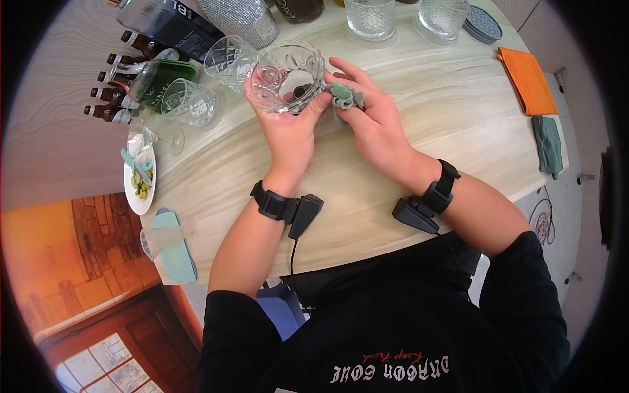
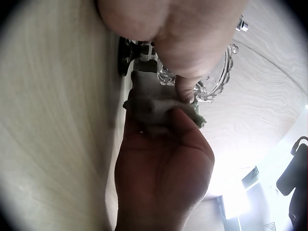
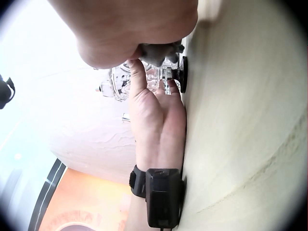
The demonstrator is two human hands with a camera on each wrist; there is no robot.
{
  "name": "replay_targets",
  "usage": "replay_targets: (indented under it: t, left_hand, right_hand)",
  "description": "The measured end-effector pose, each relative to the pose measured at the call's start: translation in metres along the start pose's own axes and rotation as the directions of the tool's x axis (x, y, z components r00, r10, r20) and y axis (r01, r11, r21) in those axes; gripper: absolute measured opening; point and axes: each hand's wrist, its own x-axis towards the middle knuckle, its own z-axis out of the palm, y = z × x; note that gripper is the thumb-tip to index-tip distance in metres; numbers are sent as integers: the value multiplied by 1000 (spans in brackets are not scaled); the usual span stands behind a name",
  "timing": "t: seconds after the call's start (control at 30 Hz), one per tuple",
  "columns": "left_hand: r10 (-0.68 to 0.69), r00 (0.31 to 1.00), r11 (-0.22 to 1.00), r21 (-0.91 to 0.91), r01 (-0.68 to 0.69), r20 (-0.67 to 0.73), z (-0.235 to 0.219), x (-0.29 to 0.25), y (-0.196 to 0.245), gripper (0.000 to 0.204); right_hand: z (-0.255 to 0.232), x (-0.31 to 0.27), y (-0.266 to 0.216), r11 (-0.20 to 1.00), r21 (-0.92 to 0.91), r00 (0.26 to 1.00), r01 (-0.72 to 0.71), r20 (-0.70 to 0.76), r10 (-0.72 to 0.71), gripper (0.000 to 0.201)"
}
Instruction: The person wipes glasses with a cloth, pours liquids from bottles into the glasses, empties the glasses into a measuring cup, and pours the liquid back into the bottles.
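Note:
A clear cut-glass bowl [image 1: 288, 65] with a scalloped rim is tilted over the table. My left hand [image 1: 287, 141] holds it from the near side, thumb along the rim. Below the bowl, a glass stem and a dark round base [image 3: 182, 74] show close to the tabletop in the right wrist view. At the bowl's right edge my right hand [image 1: 380, 124] pinches a crumpled grey-green cloth [image 1: 346, 96] against the glass. In the left wrist view the cloth [image 2: 154, 98] bunches between both hands, and its folds hide the fingertips.
Patterned tumblers [image 1: 190, 103], a green bottle [image 1: 160, 85] and several small brown bottles [image 1: 108, 113] crowd the left. A white plate [image 1: 152, 190] holds sliced garnish. Two glasses [image 1: 371, 23] stand at the back. Folded orange [image 1: 527, 78] and dark green [image 1: 548, 144] cloths lie right.

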Motion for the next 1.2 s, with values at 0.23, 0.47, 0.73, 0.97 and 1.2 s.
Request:
replay_targets:
  t: [0.23,0.47,0.73,0.97,1.2]
  left_hand:
    - [-29,997,998,-61,33,69,-2,2,0,99]
    - [-53,998,997,-54,55,34,-4,-1,1,100]
    - [-12,955,993,-110,47,297,3,-3,0,98]
    - [-23,929,987,-140,80,370,3,0,4,89]
    - [-15,913,1000,-6,19,408,0,1,-4,84]
  right_hand:
    - [-7,2,10,958,-286,1000,24,-5,-27,41]
    - [-15,16,6,915,289,942,-282,-98,322,19]
    - [-47,64,-25,974,164,986,-154,-40,162,23]
    - [-30,127,-90,865,-471,796,173,584,158,27]
    - [13,149,-102,636,-583,529,505,791,305,31]
